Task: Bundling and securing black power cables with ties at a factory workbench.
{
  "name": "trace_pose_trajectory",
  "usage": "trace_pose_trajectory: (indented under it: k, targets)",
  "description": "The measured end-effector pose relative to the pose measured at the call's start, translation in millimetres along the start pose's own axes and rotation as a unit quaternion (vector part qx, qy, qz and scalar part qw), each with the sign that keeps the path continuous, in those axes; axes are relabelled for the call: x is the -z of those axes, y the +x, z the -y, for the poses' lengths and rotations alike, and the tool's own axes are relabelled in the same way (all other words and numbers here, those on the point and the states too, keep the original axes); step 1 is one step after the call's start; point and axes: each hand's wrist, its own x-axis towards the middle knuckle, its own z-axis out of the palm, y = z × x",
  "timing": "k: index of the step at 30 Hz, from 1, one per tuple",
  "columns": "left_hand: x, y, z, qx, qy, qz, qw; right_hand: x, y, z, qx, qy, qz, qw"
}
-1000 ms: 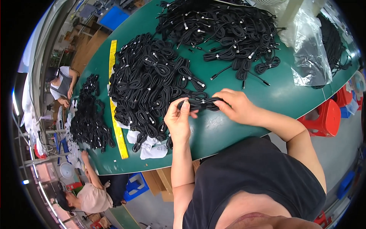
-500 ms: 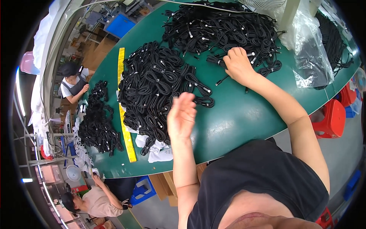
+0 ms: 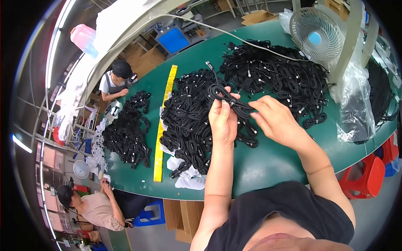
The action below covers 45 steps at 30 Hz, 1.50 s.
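A coiled black cable (image 3: 240,108) is held up over the table in front of me, one end with a metal plug sticking up at its far left. My left hand (image 3: 223,123) grips the coil, thumb on top and fingers behind it. At the coil's right end, the thumb and fingertips of my right hand (image 3: 276,121) close on the cable. Beneath and left of my hands lies a heap of tied black cable coils (image 3: 184,111). Farther back to the right spreads a bigger pile of black cables (image 3: 272,69).
A yellow strip (image 3: 159,154) divides the green table (image 3: 247,171) from another cable pile (image 3: 125,134). A fan (image 3: 316,35) and a clear plastic bag (image 3: 356,113) stand at the far right. Two people work at left. Red stools (image 3: 364,178) are at right.
My right hand has left the far pile and come toward my left, bringing a coiled cable. My left hand, empty before, now grips that coil. The view has shifted.
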Motion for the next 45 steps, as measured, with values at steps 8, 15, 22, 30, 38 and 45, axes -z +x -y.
trace_pose_trajectory:
  k: [8, 15, 22, 30, 38, 45]
  targets:
    - [-7.2, -5.6, 16.0, -0.041, 0.001, 0.051, 0.998, -8.3, 1.4, -0.2, 0.033, -0.044, -0.091, 0.994]
    - [-8.8, -9.5, 1.6, -0.031, -0.02, 0.001, 0.999, -15.2, -1.5, 4.8, -0.005, 0.13, -0.033, 0.991]
    - [-15.8, -19.3, 12.9, 0.028, -0.033, 0.045, 0.998, -12.4, -1.2, 8.1, 0.032, 0.053, -0.079, 0.995]
    - [-12.5, -11.4, -0.6, -0.02, -0.028, -0.01, 0.999, 0.4, 1.2, 8.0, 0.041, -0.073, -0.059, 0.995]
    - [-16.9, -17.3, 4.1, 0.009, 0.039, 0.034, 0.999, -0.2, -0.1, 8.4, 0.034, -0.023, -0.044, 0.998]
    - [-15.4, -19.5, 9.9, 0.043, 0.088, 0.038, 0.994, -11.4, -2.6, 5.1, -0.007, 0.04, -0.075, 0.996]
